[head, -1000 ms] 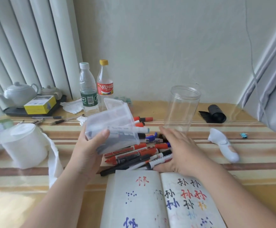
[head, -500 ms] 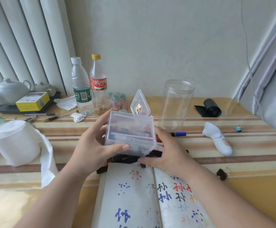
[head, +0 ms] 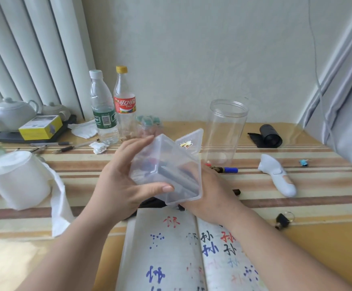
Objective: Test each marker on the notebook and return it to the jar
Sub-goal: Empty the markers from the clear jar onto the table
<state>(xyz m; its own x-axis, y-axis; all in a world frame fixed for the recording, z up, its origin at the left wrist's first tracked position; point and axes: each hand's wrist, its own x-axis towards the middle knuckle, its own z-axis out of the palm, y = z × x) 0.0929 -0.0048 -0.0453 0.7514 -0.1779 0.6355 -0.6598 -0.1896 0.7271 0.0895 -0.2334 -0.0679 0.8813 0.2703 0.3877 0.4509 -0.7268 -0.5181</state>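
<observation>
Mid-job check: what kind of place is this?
Probably a home table by a window: vertical blinds at the back, a teapot and drink bottles, an open notebook with marker scribbles.

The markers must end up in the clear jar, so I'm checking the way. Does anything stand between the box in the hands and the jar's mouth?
Only the open lid of the plastic box in the left hand, which sticks up toward the clear jar. The jar stands upright and lidless behind it; nothing else visible.
</observation>
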